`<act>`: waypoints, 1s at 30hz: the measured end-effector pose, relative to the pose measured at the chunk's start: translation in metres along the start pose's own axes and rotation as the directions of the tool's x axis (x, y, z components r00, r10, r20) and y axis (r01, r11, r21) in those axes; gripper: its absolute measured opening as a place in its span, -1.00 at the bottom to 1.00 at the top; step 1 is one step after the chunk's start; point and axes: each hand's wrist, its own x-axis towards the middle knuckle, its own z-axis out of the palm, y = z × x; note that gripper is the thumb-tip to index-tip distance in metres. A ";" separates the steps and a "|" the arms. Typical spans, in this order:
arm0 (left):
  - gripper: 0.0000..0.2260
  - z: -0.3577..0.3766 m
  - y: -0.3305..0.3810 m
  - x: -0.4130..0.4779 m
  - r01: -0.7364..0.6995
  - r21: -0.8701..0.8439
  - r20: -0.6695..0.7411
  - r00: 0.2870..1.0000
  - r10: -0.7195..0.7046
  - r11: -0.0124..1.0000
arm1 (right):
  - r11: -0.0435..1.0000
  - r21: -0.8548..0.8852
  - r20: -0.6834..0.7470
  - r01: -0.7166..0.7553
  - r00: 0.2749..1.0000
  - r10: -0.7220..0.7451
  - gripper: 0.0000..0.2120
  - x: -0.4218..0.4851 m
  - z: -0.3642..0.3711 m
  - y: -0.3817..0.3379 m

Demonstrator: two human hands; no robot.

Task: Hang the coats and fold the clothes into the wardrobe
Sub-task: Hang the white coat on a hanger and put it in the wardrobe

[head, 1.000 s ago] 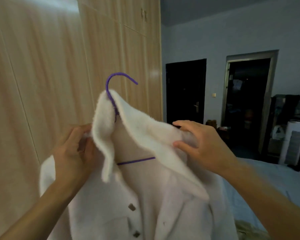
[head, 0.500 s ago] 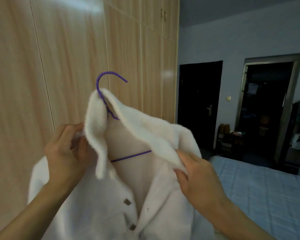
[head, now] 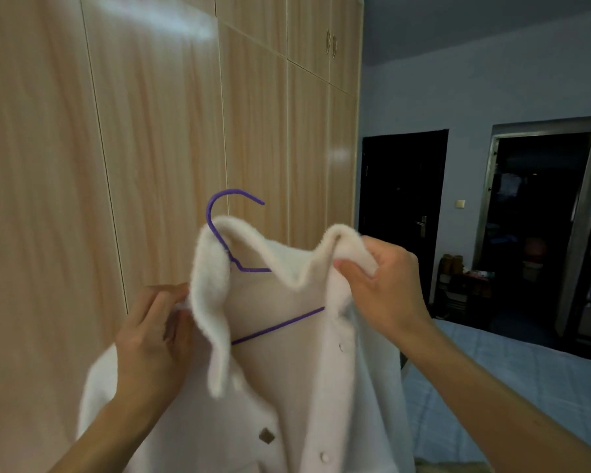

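— Two hands are on the white fleece coat (head: 352, 387), so where do we have it?

— We hold it raised in front of the closed wardrobe doors (head: 253, 131), draped on the purple wire hanger (head: 277, 326). Our left hand (head: 151, 339) pinches the coat's edge just behind the drooping left lapel. Our right hand (head: 379, 285) has its fingers (head: 352, 276) curled round a bunched fold of the collar, lifted into a peak.

— Is that right shoulder seated yet?

— We judge not. The hanger's crossbar shows through the open front and its right end runs under the fabric, but the collar stands up in our grip, so that side looks unsettled.

— How will the coat handle?

— Soft, thick and floppy, we reckon, and rather heavy for such thin wire. The pile should give a sure grip and isn't likely to slip through our fingers. Still, the cloth will sag wherever we let go, and the wire could tip or slide out of the neck if one side carries more weight.

— Where do we take hold, then?

— At the collar and shoulders, close to the wire, much as now. Once both shoulders sit, we take the hook, which stands free above the collar.

— And the wardrobe?

— Every door we can see is shut, so one hand must be freed to open one. The blue bed (head: 526, 387) lies to our right.
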 end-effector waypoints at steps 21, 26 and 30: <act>-0.79 -0.010 0.007 -0.007 0.031 -0.089 0.028 0.999 -0.029 0.996 | 0.924 -0.176 0.403 0.339 0.881 -0.246 -0.39 -0.004 0.031 -0.001; -0.75 -0.013 0.007 -0.004 0.068 -0.105 0.047 0.997 -0.063 0.992 | 0.790 -0.339 0.525 0.511 0.799 -0.292 -0.22 -0.009 0.015 0.029; -0.79 -0.012 0.011 0.001 0.012 -0.060 0.033 0.999 -0.010 0.998 | 0.726 -0.419 0.448 0.545 0.820 -0.356 -0.33 -0.011 0.014 0.039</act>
